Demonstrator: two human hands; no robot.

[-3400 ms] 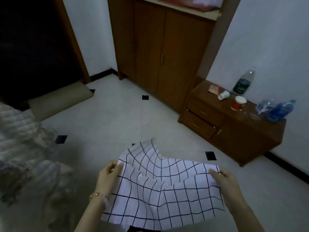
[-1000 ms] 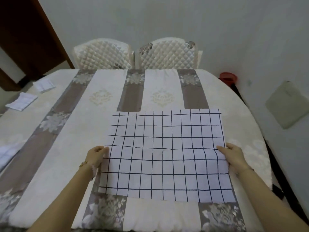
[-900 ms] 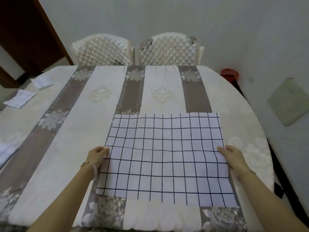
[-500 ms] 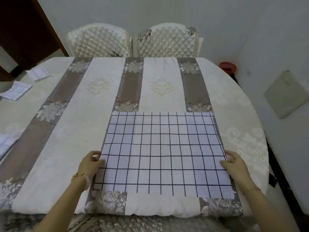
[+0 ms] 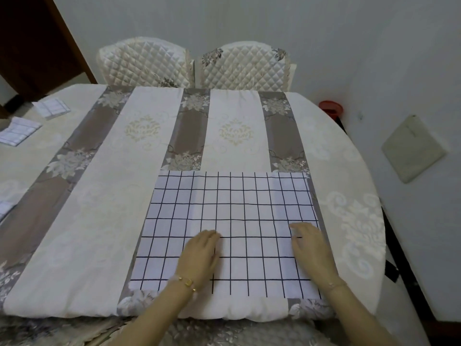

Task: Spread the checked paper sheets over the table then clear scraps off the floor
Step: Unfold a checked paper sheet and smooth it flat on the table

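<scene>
A white paper sheet with a dark checked grid (image 5: pixel 232 211) lies flat on the table (image 5: pixel 87 221), near its front edge and right of centre. My left hand (image 5: pixel 199 253) presses flat on the sheet's lower middle, fingers straight. Flat on the sheet's right part lies my right hand (image 5: pixel 309 245), fingers together and pointing away from me. Further checked sheets, folded small, lie at the far left of the table (image 5: pixel 51 108) (image 5: pixel 18 131), and one corner of another shows at the left edge (image 5: pixel 5 208).
The table wears a cream and grey-brown striped floral cloth. Two quilted white chairs (image 5: pixel 147 63) (image 5: pixel 244 63) stand at its far side. A red bucket (image 5: pixel 330 108) sits by the wall on the right, near a pale square panel (image 5: pixel 412 148).
The sheet was carried from the room to the table and laid down. Both hands let go of its side edges and now press flat on top of it, the left moved well inward.
</scene>
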